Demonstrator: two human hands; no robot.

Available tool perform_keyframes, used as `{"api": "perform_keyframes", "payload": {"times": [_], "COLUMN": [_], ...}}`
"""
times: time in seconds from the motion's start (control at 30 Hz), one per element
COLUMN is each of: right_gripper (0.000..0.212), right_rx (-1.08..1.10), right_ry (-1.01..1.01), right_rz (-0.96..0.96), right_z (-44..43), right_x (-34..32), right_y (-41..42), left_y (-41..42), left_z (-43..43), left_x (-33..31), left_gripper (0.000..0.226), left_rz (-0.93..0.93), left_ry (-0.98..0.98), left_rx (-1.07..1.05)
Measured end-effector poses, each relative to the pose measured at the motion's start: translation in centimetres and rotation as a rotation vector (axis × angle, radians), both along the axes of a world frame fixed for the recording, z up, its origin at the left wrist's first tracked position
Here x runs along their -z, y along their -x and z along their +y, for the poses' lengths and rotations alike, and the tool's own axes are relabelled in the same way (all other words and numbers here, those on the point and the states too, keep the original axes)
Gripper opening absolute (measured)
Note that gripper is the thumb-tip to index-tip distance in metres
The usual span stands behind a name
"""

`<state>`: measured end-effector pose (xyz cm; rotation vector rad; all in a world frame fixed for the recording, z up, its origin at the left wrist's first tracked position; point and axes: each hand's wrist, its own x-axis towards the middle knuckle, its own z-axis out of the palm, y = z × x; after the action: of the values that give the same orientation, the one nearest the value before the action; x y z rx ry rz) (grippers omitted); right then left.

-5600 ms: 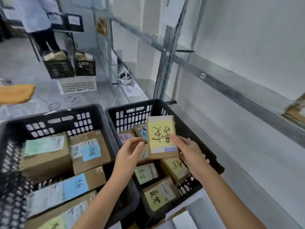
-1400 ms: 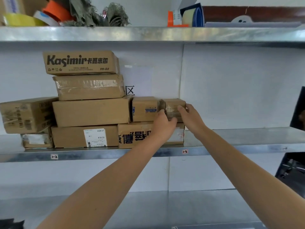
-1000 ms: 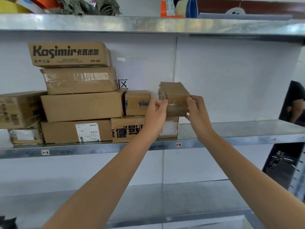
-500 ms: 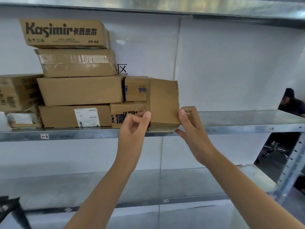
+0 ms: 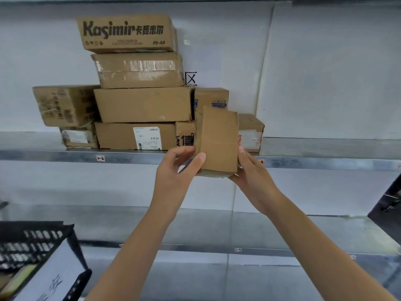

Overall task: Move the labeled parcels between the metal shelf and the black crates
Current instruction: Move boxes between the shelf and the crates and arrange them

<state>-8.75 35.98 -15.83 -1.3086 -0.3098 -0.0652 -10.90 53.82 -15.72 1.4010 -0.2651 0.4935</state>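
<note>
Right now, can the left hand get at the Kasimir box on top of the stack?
Probably, once freed: the left hand grips the small parcel, but nothing stands before the Kasimir box.

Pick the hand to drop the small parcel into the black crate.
Left, likely: the left hand grips the small parcel, thumb on its front face, and the black crate sits low on that side. The right hand holds the far edge.

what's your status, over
Left hand and right hand both hold the small parcel. Parcel upright, clear of the metal shelf. Black crate lower left, way looks open.
</note>
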Motion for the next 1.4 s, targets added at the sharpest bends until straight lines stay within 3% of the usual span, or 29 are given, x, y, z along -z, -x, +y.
{"api": "perform_keyframes", "payload": {"times": [0.2, 0.3, 0.5, 0.6, 0.67, 0.73, 0.83, 0.97, 1.1, 1.27, 1.4], "right_gripper": [0.061, 0.05, 0.059, 0.057, 0.051, 0.031, 0.024, 0.032, 0.061, 0.044, 0.052], "right_rx": [-0.131, -0.119, 0.082, 0.173, 0.209, 0.196, 0.137, -0.003, -0.248, -0.21, -0.213], "right_ry": [0.086, 0.117, 0.163, 0.222, 0.264, 0.225, 0.184, 0.199, 0.176, 0.255, 0.295], "right_rz": [0.08, 0.018, -0.145, -0.248, -0.284, -0.252, -0.174, -0.063, 0.113, 0.045, 0.016], "right_z": [1.9, 3.1, 5.3, 6.5, 7.4, 8.3, 8.9, 9.8, 11.0, 13.0, 15.7], "right_x": [0.3, 0.3, 0.3, 1.0, 1.7, 1.9, 1.5, 1.4, 1.8, 2.8, 3.1], "right_y": [0.2, 0.6, 1.5, 2.1, 2.4, 2.7, 2.3, 0.9, 0.4, -0.8, -1.7], "left_y": [0.6, 0.9, 1.8, 2.3, 2.5, 2.6, 2.7, 2.8, 2.9, 2.9, 3.0], "left_z": [2.6, 3.6, 4.5, 4.3, 4.2, 4.7, 5.7, 6.7, 8.6, 11.4, 13.9], "left_x": [0.6, 1.2, 2.0, 2.3, 2.5, 2.7, 3.0, 3.4, 3.9, 4.7, 5.2], "left_gripper": [0.007, 0.004, 0.029, 0.054, 0.057, 0.055, 0.059, 0.054, 0.05, 0.039, 0.032], "left_rz": [-0.012, -0.025, -0.008, 0.043, 0.063, 0.091, 0.136, 0.135, 0.115, 0.06, 0.076], "left_ry": [-0.036, -0.047, -0.052, -0.035, -0.047, -0.002, 0.076, 0.095, -0.001, -0.094, -0.155], "left_rx": [-0.064, -0.1, -0.128, -0.088, -0.096, -0.103, -0.087, -0.122, -0.165, -0.306, -0.415]}}
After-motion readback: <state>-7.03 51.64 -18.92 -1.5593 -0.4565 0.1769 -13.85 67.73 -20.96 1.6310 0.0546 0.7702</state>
